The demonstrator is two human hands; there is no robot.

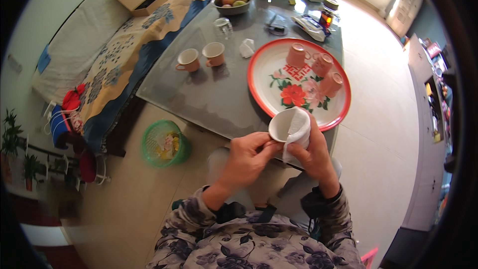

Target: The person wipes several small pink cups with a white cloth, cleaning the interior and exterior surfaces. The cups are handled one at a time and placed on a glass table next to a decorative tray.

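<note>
My left hand (248,157) pinches the side of a cup (280,125) with a white inside, at its handle as far as I can tell. Around the cup's other side wraps my right hand (315,153), pressing a white tissue (298,127) over the rim and outer wall. Just beyond, a round red-rimmed tray (257,93) with painted flowers carries three pink cups upside down, one of them a cup (331,84) at the right. Two more cups stand upright on the table: one cup (188,61) and, beside it, another cup (214,54).
On the grey table (186,97) are a crumpled tissue (247,48), an upturned glass (223,28), a metal bowl of fruit (232,9), a wipes packet (310,28) and a jar (326,18). A green waste basket (149,149) stands on the floor at the left.
</note>
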